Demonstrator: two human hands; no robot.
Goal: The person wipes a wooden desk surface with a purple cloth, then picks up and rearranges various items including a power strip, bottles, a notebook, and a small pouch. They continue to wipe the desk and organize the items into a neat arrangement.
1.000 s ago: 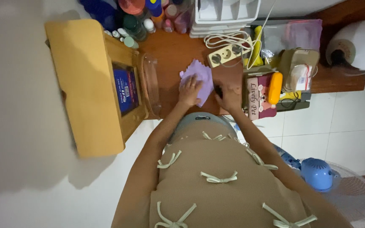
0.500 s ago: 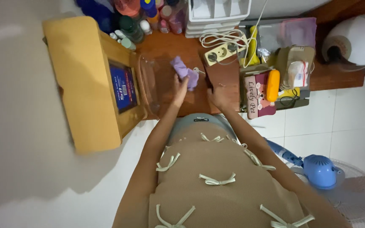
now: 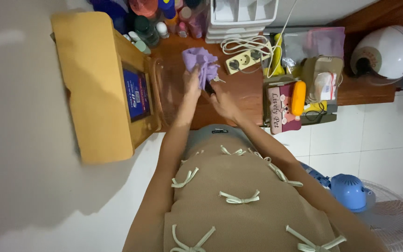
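Left hand (image 3: 192,80): fingers closed on bunched purple cloth (image 3: 200,64), raised clear of wooden tabletop (image 3: 239,95), apparently gathered for handling. Right hand (image 3: 221,100): just below the cloth, touching its hanging edge; closure cannot be told. Clear container (image 3: 164,93) left of grip; power strip (image 3: 245,58) right

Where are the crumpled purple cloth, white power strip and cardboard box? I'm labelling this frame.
crumpled purple cloth (image 3: 200,63), head view, bunched middle.
white power strip (image 3: 244,59), head view, socket face.
cardboard box (image 3: 94,88), head view, open flap.
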